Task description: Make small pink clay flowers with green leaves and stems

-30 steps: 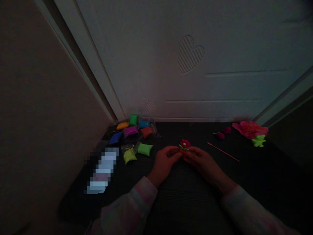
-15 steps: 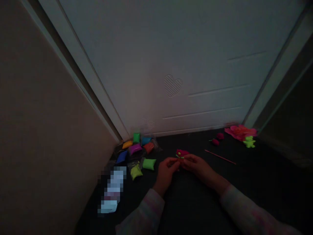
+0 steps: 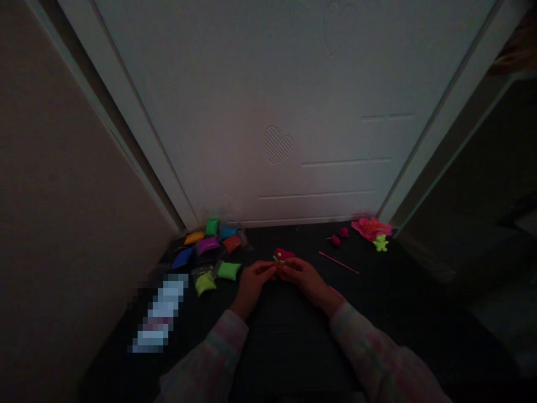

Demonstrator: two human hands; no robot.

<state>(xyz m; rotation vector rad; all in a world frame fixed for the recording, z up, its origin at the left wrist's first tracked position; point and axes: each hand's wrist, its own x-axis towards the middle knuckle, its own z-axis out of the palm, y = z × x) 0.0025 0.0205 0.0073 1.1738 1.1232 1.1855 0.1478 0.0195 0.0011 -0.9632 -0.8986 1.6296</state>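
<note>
In the middle of the dark tabletop (image 3: pixel 289 341), my left hand (image 3: pixel 253 284) and my right hand (image 3: pixel 311 284) meet at their fingertips. Both are closed in a pinch around a small magenta clay piece (image 3: pixel 286 254), which carries a yellow dot and a thin green strip. My fingers cover its lower part, and the light is dim. Beside my right wrist a bit of a pink thing (image 3: pixel 335 292) shows, mostly hidden by the arm. To the right of my hands lies a thin pink stick (image 3: pixel 339 262).
Several small bags of coloured clay lie at the left, including purple (image 3: pixel 208 245), blue (image 3: pixel 183 258) and light green (image 3: pixel 229 271). A blurred pale strip (image 3: pixel 161 313) is nearer me. At the back right are two magenta pieces (image 3: pixel 335 241), a pink clump (image 3: pixel 371 228) and a yellow-green bear shape (image 3: pixel 381 243). A white panel (image 3: pixel 218 112) rises behind.
My view has swung to the right, so everything sits further left in the picture. Both hands stay together on the clay piece, with only slight finger movement.
</note>
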